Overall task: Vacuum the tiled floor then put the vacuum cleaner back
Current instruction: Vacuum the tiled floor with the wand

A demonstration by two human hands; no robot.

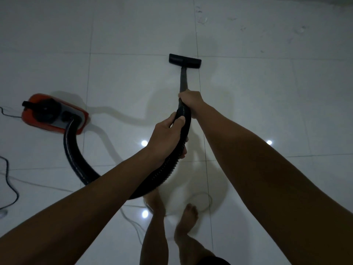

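An orange and black vacuum cleaner body [53, 113] sits on the white tiled floor [267, 92] at the left. Its black ribbed hose [73, 155] curves down and right, passes under my left forearm and rises to my hands. My left hand [166, 138] grips the hose a little below the wand's end. My right hand [191, 101] is closed around the top of the dark wand [183, 79]. The flat black floor nozzle [184, 59] rests on the tiles straight ahead, across a grout line.
Scattered dirt marks [202, 20] show on the tiles at the far right. A black power cord [9, 180] snakes along the left edge. A thin white cable [206, 203] loops on the floor by my bare feet [188, 220].
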